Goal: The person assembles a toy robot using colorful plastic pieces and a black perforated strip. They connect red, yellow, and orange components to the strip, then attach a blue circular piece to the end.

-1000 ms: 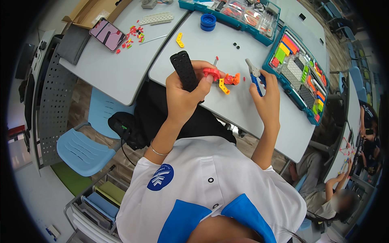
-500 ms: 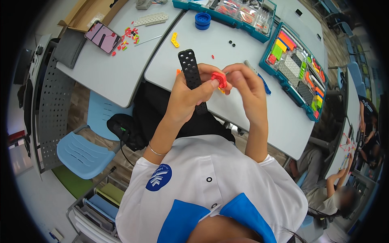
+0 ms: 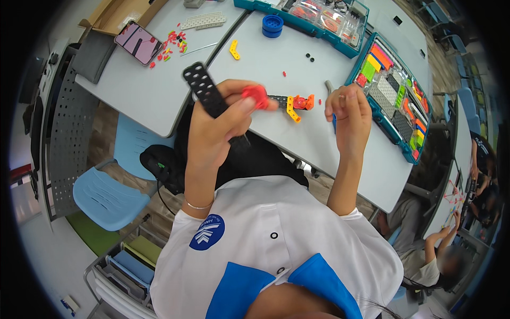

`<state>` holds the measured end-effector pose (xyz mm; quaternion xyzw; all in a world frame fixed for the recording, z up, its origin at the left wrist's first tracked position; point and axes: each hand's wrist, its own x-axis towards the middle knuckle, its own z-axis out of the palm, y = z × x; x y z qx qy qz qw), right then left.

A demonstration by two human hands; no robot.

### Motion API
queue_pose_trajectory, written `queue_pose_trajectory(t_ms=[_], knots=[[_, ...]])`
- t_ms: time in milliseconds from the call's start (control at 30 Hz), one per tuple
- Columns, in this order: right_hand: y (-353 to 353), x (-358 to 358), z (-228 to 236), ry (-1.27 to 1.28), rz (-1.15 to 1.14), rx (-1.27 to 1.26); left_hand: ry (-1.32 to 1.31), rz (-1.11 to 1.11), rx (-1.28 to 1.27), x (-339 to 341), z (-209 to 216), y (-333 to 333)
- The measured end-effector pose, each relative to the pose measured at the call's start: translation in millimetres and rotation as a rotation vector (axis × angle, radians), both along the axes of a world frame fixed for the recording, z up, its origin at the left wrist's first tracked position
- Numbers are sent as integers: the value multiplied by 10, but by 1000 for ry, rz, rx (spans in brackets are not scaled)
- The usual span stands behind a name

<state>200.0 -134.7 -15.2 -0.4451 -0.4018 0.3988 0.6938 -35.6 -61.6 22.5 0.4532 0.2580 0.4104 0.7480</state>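
Observation:
My left hand (image 3: 215, 125) is closed around a long black perforated plate (image 3: 202, 87), which tilts up to the left. Thumb and fingers of the same hand pinch a red plastic piece (image 3: 255, 97), somewhat blurred. Apart from it, to the right, my right hand (image 3: 350, 111) is raised with its fingers curled together; whatever they hold, if anything, is too small to tell. Between the hands, on the table, lies an assembly (image 3: 297, 103) of yellow, orange and red parts on a black beam. A grey-and-blue tool (image 3: 329, 86) lies partly hidden behind my right hand.
A teal case (image 3: 390, 95) of colourful building parts lies at right, another teal case (image 3: 313, 24) at the back. A blue wheel hub (image 3: 272, 25) and yellow angled beam (image 3: 234, 50) lie on the table. Further left are a phone (image 3: 139, 42), small connectors (image 3: 172, 42) and a metal rod (image 3: 199, 49).
My hands have separated: the left moved left with the black plate and red piece, the right moved slightly right, away from the red piece. The assembly on the table has come into view.

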Motion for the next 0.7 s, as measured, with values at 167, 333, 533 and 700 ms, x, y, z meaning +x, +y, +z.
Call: queue_pose_trajectory(t_ms=[167,333,533,700], knots=[[-17,-426,166,-22,43,14,163,57,49,280,-35,-64],[-19,-542,218,-144,-83,-19,240,120,109,331,-66,-106],[66,-574,162,-618,-294,160,340,179,224,371,-159,-137],[68,-599,155,-800,-379,200,366,186,248,385,-191,-165]])
